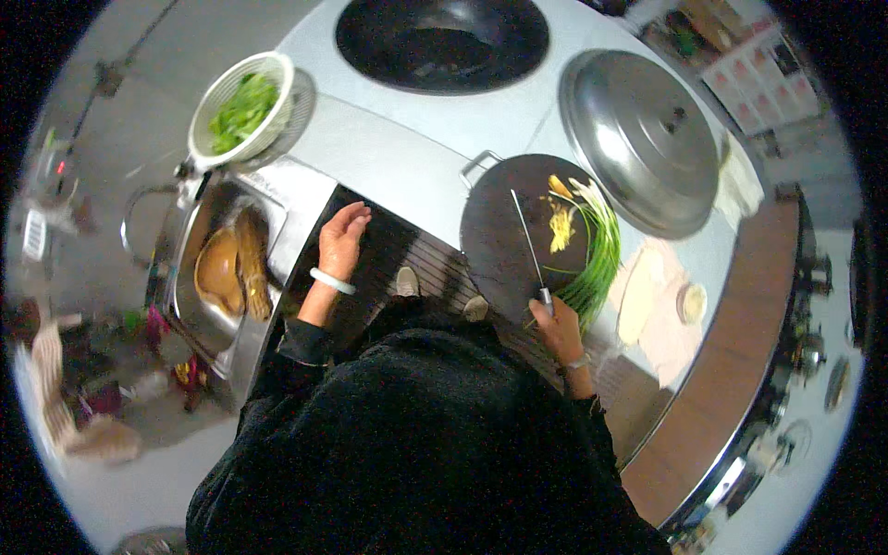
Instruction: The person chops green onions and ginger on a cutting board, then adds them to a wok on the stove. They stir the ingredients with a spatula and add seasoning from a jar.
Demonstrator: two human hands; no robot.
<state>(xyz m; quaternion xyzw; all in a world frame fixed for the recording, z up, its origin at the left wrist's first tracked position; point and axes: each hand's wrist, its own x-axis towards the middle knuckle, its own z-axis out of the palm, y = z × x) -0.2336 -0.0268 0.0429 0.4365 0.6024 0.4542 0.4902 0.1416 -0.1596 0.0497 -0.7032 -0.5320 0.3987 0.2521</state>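
My right hand (559, 329) grips the handle of a kitchen knife (529, 238), whose blade lies over a round dark cutting board (494, 225). Right of the blade is a small heap of cut yellow pieces (560, 229), perhaps ginger, with a larger piece (559, 186) above it. A bunch of green onions (602, 253) curves along the board's right edge, white ends at the top and green leaves reaching down by my right hand. My left hand (341, 234) hangs empty between the sink and the board, fingers loosely bent, a pale bangle on the wrist.
A sink (182, 277) at left holds a brown ladle-like vessel (220, 269). Beyond it stands a white basket (283, 83) of leafy greens (244, 114). A large wok (444, 48) sits at the back, and a domed metal lid (635, 139) lies beside the board near a pinkish cloth (669, 340).
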